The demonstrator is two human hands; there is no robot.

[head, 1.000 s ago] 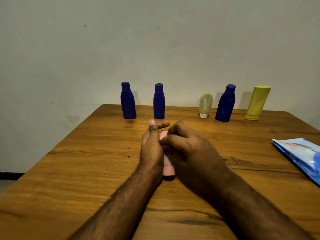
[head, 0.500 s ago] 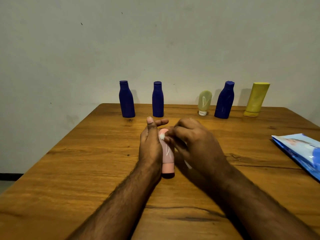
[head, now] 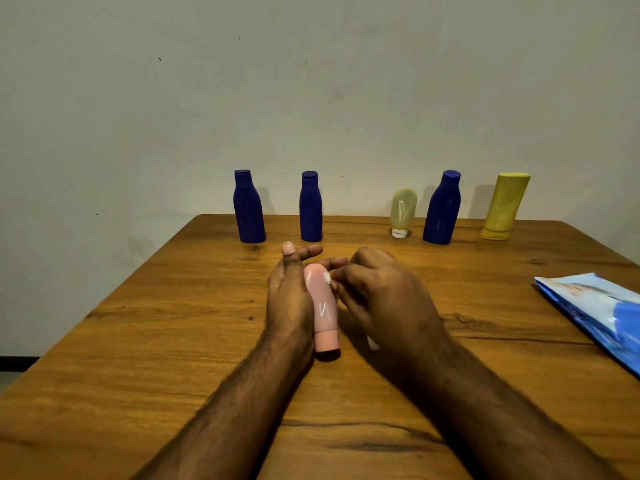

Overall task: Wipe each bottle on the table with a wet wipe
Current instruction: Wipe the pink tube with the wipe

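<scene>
I hold the pink bottle (head: 322, 308) in the middle of the wooden table (head: 138, 323), between my two hands. Its long axis runs away from me, tilted a little to the left at the far end; the cap points back toward me and the rounded end toward the row of bottles at the wall. My left hand (head: 289, 296) cups its left side, thumb up and fingers reaching behind it. My right hand (head: 377, 299) is curled round a white wet wipe (head: 327, 278), pinching it against the bottle's far end; another bit of white shows under my palm. Compared with half a second ago, more of the pink body is uncovered and the wipe sits on its upper right edge rather than on the tip. A white V-like mark is on the pink bottle, but I can read no words there. At the back stand three dark blue bottles (head: 248, 211), a small green tube (head: 402, 213) with a similar mark, and a yellow bottle (head: 504, 206). A blue wipe packet (head: 595, 310) lies at the right; its print is too blurred to read.
</scene>
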